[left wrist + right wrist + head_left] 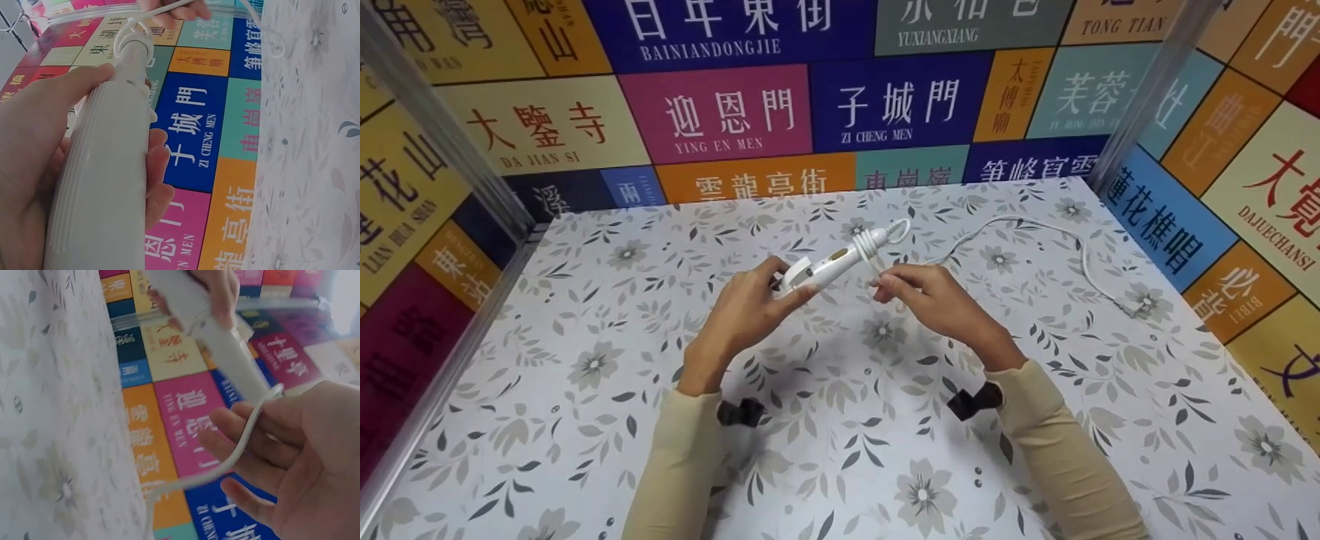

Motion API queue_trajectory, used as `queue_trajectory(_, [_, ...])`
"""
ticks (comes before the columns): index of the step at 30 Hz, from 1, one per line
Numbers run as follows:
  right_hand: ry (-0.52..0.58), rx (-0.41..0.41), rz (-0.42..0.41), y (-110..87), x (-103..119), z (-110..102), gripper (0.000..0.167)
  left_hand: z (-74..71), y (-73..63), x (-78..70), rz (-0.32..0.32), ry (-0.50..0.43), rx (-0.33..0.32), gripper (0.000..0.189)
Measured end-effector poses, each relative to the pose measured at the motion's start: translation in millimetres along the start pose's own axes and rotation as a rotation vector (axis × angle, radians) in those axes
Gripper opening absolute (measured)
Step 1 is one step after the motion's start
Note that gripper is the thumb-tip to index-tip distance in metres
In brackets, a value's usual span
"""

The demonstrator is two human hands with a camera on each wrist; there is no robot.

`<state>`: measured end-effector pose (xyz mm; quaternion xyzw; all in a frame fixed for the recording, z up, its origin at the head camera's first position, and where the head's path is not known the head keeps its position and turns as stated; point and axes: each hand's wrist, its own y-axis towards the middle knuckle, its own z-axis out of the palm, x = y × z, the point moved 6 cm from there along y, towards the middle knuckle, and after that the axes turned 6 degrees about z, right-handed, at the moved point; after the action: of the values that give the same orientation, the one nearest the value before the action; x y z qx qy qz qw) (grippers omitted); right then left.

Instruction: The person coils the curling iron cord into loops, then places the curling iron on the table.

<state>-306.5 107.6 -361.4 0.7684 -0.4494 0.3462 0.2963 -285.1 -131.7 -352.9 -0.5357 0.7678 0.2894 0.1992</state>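
Note:
A white corded hair styling iron is held above the table, tilted up to the right, with a gold-coloured button on its side. My left hand grips its lower left end, the thumb along the ribbed white body in the left wrist view. Several turns of white cord wrap around the iron's far end, and a loop sticks out past its tip. Just right of that end, my right hand pinches the cord between thumb and forefinger. The cord hangs across its loosely bent fingers in the right wrist view.
The loose length of cord curves over the right side of the table, its end near a printed flower. A floral-patterned cloth covers the table. Colourful panels with lettering stand along the back and both sides.

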Motion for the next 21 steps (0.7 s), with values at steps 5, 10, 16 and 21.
queue_trajectory(5, [0.085, 0.106, 0.007, 8.2, -19.0, 4.5, 0.032, -3.8, -1.2, 2.0, -0.004, -0.029, -0.001, 0.046])
queue_trajectory(10, [0.147, 0.154, 0.028, 13.1, -36.1, 5.0, 0.033, -4.6, -1.4, 1.4, 0.006, -0.066, 0.023, 0.045])
queue_trajectory(16, [0.181, 0.067, 0.116, 16.4, -52.6, 0.1, 0.037, -2.9, -1.5, -1.4, 0.032, -0.103, 0.070, 0.042])
queue_trajectory(21, [0.167, -0.015, 0.119, 18.0, -58.3, -2.1, 0.037, -1.0, -2.4, -3.1, 0.094, -0.100, 0.091, 0.037])
